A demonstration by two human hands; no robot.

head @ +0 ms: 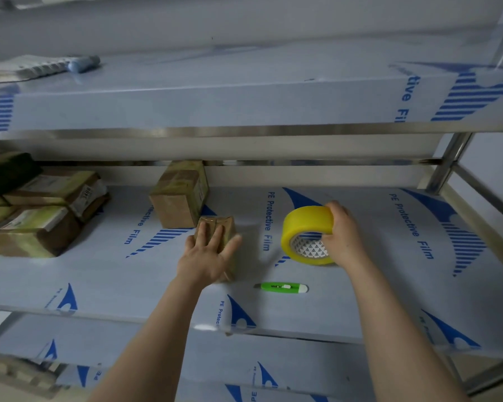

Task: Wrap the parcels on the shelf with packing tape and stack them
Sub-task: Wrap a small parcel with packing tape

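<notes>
Our left hand (206,253) lies flat on the small parcel (230,224), fingers straight and spread across its top, pressing rather than gripping. That small parcel sits on the middle shelf (389,285), toward the front, its far end just in front of a larger parcel (180,195) that stands behind it. Our right hand (341,236) has its fingers curled over the rim of the roll of yellow packing tape (305,224), which is tipped up on edge to the right of the small parcel, apart from it. We cannot see a free tape end.

A green utility knife (283,287) lies on the shelf nearer us, between our two wrists. Well to the left sits a pile of taped parcels (41,216).

We judge wrapping of this parcel has not begun. Since only a flat palm holds it on glossy protective film, a tug on the tape could skid or spin it into the larger parcel. If the end is stuck down on the roll, hunting for it one-handed may drop the roll. A sweeping wrist could also knock the knife off the front edge.
</notes>
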